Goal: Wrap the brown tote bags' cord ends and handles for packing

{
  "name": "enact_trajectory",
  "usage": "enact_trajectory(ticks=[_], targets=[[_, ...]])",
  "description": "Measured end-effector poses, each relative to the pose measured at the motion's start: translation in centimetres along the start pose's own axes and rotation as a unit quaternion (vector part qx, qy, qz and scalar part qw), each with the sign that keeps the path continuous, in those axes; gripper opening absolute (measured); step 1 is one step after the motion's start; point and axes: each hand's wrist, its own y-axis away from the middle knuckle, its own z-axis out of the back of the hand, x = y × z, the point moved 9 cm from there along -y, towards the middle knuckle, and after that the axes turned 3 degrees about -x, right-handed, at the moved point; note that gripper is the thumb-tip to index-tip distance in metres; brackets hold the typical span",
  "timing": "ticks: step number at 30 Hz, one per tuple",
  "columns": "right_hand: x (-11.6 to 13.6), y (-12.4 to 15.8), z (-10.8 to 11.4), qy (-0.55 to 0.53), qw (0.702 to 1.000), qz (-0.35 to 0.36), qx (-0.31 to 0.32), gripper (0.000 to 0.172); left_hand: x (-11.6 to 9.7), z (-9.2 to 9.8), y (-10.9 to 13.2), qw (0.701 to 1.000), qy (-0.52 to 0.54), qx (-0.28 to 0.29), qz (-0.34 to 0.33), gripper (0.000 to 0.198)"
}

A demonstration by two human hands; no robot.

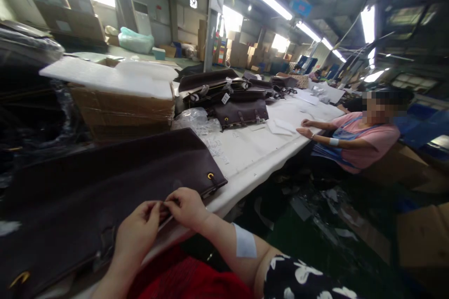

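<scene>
A large dark brown leather bag [115, 173] lies across the near end of the white table, with gold-coloured eyelets at its two front corners. My left hand [140, 224] and my right hand [185, 205] meet at the middle of its front edge. Both have thumb and fingers pinched together there, close to touching each other. A small dark part of the bag shows between the fingertips, probably a strap or tab; its exact shape is hidden. A white patch [244, 241] sits on my right forearm.
More brown bags [240, 110] are piled farther along the white table [252, 154], beside crumpled clear plastic [196, 121]. A cardboard box [122, 107] topped with white foam stands at left. A co-worker [365, 140] sits along the table's right side, near white sheets [282, 126].
</scene>
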Motion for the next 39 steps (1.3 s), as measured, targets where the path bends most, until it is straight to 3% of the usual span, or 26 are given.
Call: enact_trajectory(ticks=[4,7,11,20,25,29,34,39], targets=[[0.1,0.4,0.2,-0.021,1.000,0.001,-0.005,0.010,0.0,-0.4,-0.3,0.997,-0.035,-0.018,-0.074,0.021],[0.1,0.6,0.2,-0.029,1.000,0.005,-0.010,0.011,1.8,-1.6,-0.8,0.997,0.055,0.017,-0.049,0.021],[0.0,0.8,0.0,-0.046,0.999,0.007,-0.012,0.013,2.9,-2.1,-1.0,0.992,0.125,0.006,-0.033,0.018],[-0.5,0.9,-0.2,-0.065,0.998,-0.016,-0.006,0.017,3.0,-2.5,-1.2,0.987,0.157,0.005,-0.043,0.012],[-0.7,1.0,-0.4,-0.083,0.996,-0.024,-0.021,0.018,3.5,-3.0,-1.3,0.981,0.191,0.012,-0.013,0.011],[-0.7,1.1,0.0,-0.087,0.994,-0.031,-0.059,0.018,3.6,-2.9,-1.0,0.973,0.229,-0.021,0.015,0.011],[-0.7,1.0,0.0,-0.093,0.992,-0.038,-0.077,0.018,3.2,-2.9,-1.0,0.972,0.224,-0.063,0.003,0.010],[-0.7,0.9,0.1,-0.109,0.990,-0.066,-0.054,0.019,2.2,-3.2,-1.0,0.979,0.203,-0.023,-0.001,0.014]])
